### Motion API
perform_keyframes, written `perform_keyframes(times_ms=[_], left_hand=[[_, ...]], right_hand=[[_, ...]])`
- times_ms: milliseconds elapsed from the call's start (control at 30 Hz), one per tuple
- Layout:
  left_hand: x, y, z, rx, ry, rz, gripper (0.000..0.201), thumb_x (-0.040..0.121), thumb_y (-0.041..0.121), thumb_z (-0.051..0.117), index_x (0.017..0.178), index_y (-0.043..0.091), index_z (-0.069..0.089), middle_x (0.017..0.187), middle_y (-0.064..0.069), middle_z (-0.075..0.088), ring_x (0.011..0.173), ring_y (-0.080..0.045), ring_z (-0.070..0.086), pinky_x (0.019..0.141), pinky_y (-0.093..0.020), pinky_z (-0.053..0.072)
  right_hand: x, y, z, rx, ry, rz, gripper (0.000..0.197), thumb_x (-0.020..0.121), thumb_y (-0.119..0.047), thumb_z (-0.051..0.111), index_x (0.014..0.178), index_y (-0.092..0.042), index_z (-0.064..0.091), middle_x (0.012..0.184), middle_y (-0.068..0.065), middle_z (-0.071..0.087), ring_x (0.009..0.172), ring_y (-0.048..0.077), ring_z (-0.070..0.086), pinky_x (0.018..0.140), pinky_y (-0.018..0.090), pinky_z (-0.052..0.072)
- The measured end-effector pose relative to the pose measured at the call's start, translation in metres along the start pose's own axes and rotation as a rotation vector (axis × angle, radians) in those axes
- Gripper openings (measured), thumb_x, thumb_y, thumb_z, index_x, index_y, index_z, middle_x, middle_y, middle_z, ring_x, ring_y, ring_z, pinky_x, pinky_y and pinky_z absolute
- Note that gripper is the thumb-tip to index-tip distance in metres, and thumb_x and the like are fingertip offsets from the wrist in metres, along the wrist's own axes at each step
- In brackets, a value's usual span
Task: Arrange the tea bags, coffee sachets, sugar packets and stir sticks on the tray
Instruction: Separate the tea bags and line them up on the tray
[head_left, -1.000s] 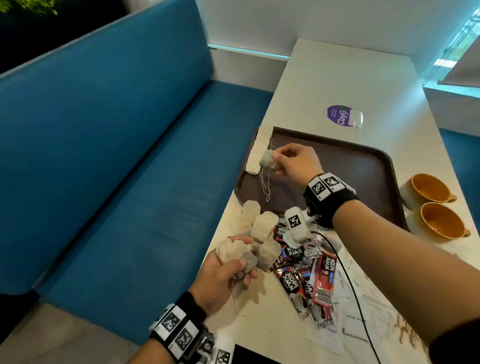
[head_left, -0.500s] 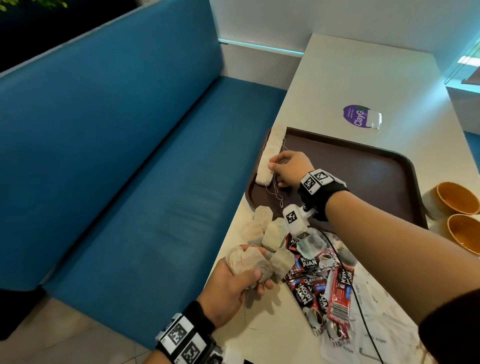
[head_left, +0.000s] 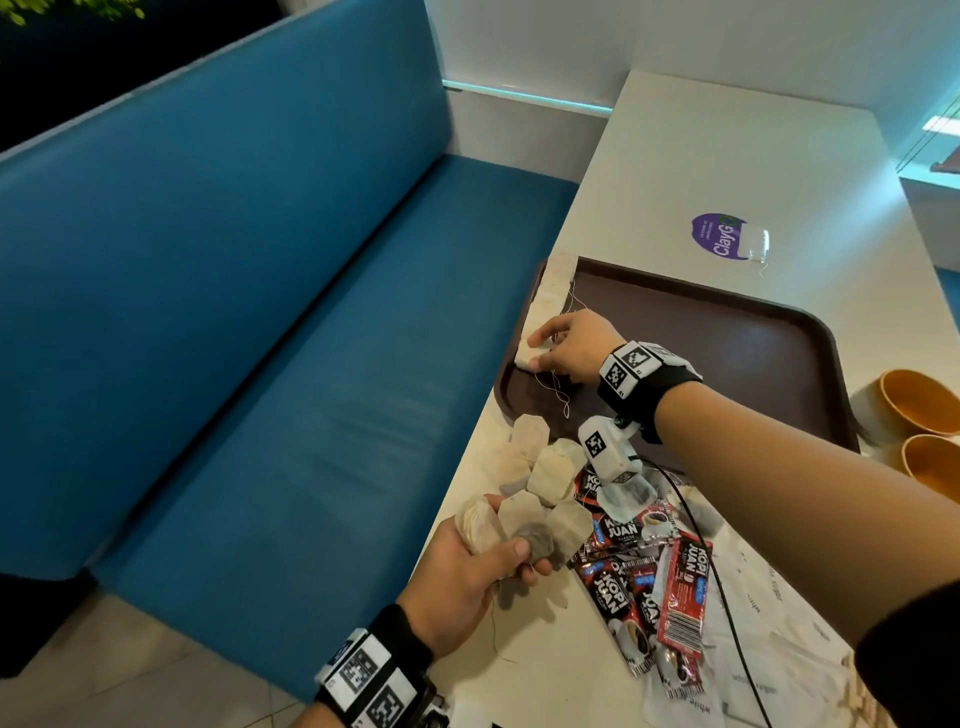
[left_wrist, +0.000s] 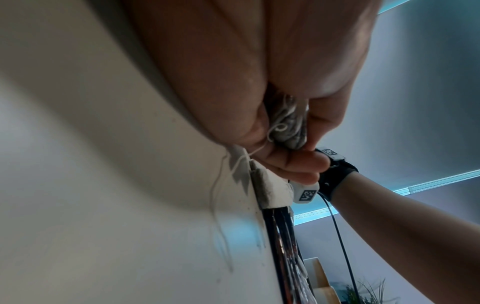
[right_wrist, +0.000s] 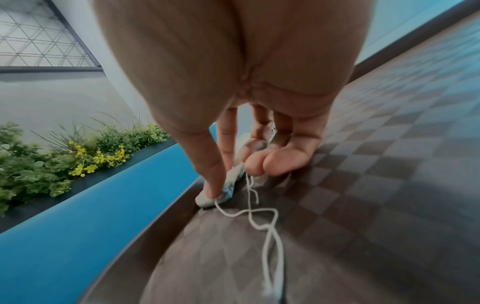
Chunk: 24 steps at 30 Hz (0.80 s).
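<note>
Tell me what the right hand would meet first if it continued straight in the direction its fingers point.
Probably the row of tea bags along the tray's left edge. The right hand already pinches the nearest tea bag there.

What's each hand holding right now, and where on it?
Left hand grips a bunch of tea bags around their bodies. Right hand pinches a single tea bag by its edges, setting it on the tray; its string trails loose.

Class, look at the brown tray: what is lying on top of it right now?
On the tray, a row of tea bags lines its left edge; the right hand pinches the nearest one. The forearm hides part of the near edge.
</note>
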<state>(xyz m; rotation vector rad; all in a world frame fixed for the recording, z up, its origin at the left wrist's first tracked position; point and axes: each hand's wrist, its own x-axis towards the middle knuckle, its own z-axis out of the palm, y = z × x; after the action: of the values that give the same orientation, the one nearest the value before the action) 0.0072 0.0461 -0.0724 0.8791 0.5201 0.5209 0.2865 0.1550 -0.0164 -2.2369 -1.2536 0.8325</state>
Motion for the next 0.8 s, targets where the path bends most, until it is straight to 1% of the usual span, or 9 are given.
perform_keyframes(times_ms=[133, 233, 300, 400, 467, 567, 667, 733, 800], left_hand=[[0.000, 0.002, 0.000, 0.026, -0.001, 0.013, 0.018, 0.085, 0.015, 0.075, 0.104, 0.018, 0.074, 0.089, -0.027, 0.071, 0.072, -0.026, 0.065, 0.063, -0.033, 0.056], [0.000, 0.002, 0.003, 0.017, 0.010, 0.013, 0.018, 0.081, 0.017, 0.076, 0.099, 0.021, 0.076, 0.089, -0.024, 0.071, 0.076, -0.028, 0.067, 0.063, -0.034, 0.056], [0.000, 0.002, 0.003, 0.010, 0.028, 0.022, 0.017, 0.079, 0.018, 0.077, 0.096, 0.021, 0.076, 0.087, -0.023, 0.070, 0.075, -0.028, 0.065, 0.062, -0.033, 0.055], [-0.001, 0.003, 0.004, -0.014, 0.057, 0.026, 0.015, 0.083, 0.012, 0.074, 0.094, 0.021, 0.075, 0.084, -0.019, 0.067, 0.075, -0.029, 0.061, 0.062, -0.032, 0.052], [-0.002, 0.003, 0.005, -0.020, 0.081, 0.018, 0.017, 0.085, 0.007, 0.069, 0.098, 0.016, 0.073, 0.084, -0.018, 0.065, 0.073, -0.027, 0.060, 0.063, -0.030, 0.052], [-0.001, 0.000, 0.005, -0.002, 0.133, -0.002, 0.027, 0.083, 0.009, 0.069, 0.109, 0.006, 0.062, 0.084, -0.019, 0.064, 0.070, -0.026, 0.058, 0.061, -0.031, 0.049], [-0.001, 0.002, 0.009, 0.031, 0.139, 0.020, 0.015, 0.083, 0.008, 0.075, 0.095, 0.017, 0.072, 0.084, -0.018, 0.065, 0.068, -0.024, 0.058, 0.059, -0.029, 0.050], [-0.004, 0.004, 0.011, 0.084, 0.130, 0.054, 0.014, 0.085, 0.009, 0.077, 0.084, 0.022, 0.074, 0.079, -0.015, 0.066, 0.065, -0.021, 0.058, 0.057, -0.026, 0.050], [-0.006, 0.004, 0.012, 0.120, 0.127, 0.075, 0.010, 0.085, 0.011, 0.078, 0.084, 0.020, 0.073, 0.079, -0.015, 0.068, 0.065, -0.020, 0.060, 0.056, -0.026, 0.050]], right_hand=[[-0.005, 0.002, 0.000, 0.026, 0.011, -0.022, 0.035, 0.075, -0.034, 0.089, 0.107, -0.027, 0.077, 0.090, -0.005, 0.060, 0.080, 0.015, 0.060, 0.084, 0.033, 0.056], [-0.013, 0.001, -0.003, 0.108, 0.072, -0.056, 0.028, 0.081, -0.029, 0.085, 0.107, -0.027, 0.075, 0.079, -0.003, 0.063, 0.069, 0.014, 0.064, 0.075, 0.032, 0.056], [-0.026, -0.003, -0.009, 0.184, 0.134, -0.076, 0.020, 0.086, -0.028, 0.081, 0.105, -0.027, 0.074, 0.072, -0.004, 0.062, 0.060, 0.011, 0.061, 0.069, 0.029, 0.053], [-0.060, -0.010, -0.018, 0.254, 0.183, -0.113, 0.011, 0.088, -0.028, 0.078, 0.099, -0.029, 0.075, 0.085, -0.001, 0.069, 0.066, 0.008, 0.062, 0.071, 0.026, 0.052], [-0.090, -0.013, -0.020, 0.332, 0.168, -0.141, 0.008, 0.087, -0.028, 0.078, 0.095, -0.030, 0.076, 0.090, 0.000, 0.072, 0.072, 0.011, 0.066, 0.075, 0.030, 0.055], [-0.142, -0.014, -0.015, 0.439, 0.131, -0.179, 0.007, 0.088, -0.025, 0.078, 0.094, -0.028, 0.077, 0.085, 0.001, 0.073, 0.073, 0.014, 0.067, 0.075, 0.040, 0.060], [-0.191, -0.010, 0.002, 0.529, 0.075, -0.164, 0.011, 0.089, -0.022, 0.078, 0.100, -0.021, 0.076, 0.088, 0.008, 0.074, 0.071, 0.014, 0.066, 0.069, 0.043, 0.061], [-0.213, -0.002, 0.019, 0.581, 0.062, -0.105, 0.016, 0.086, -0.025, 0.081, 0.101, -0.022, 0.076, 0.088, 0.006, 0.073, 0.071, 0.013, 0.064, 0.068, 0.041, 0.061], [-0.225, 0.010, 0.035, 0.641, 0.069, -0.040, 0.021, 0.082, -0.029, 0.085, 0.100, -0.024, 0.076, 0.087, 0.002, 0.070, 0.074, 0.014, 0.064, 0.068, 0.037, 0.059]])
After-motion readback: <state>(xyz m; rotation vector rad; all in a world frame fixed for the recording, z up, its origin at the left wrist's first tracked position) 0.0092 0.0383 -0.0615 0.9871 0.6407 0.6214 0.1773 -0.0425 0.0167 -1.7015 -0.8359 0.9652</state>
